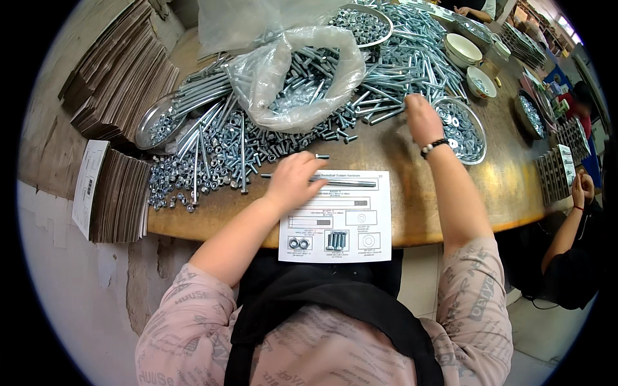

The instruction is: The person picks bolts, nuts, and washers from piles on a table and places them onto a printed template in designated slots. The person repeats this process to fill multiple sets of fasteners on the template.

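Note:
My left hand (293, 183) lies over the upper left part of a printed hardware sheet (309, 255), its thumb apart from its fingers. By its fingertips is a small bolt (323, 157). A long bolt (347, 184) rests on the sheet beside my thumb; a rod end pokes out left of the hand, and I cannot tell if it is the same piece. Two nuts (299, 243) and several short bolts (337, 240) sit in boxes on the sheet. My right hand (425, 121) reaches to the long bolts (389, 106) beside a washer tray (483, 145), its fingers mostly hidden.
An open plastic bag (248, 96) of bolts stands amid loose hardware. Nuts (212, 167) spread at left, near a metal dish (145, 132) and cardboard stacks (119, 199). Bowls (463, 48) stand at far right. Another person's hands (582, 188) are at the right edge.

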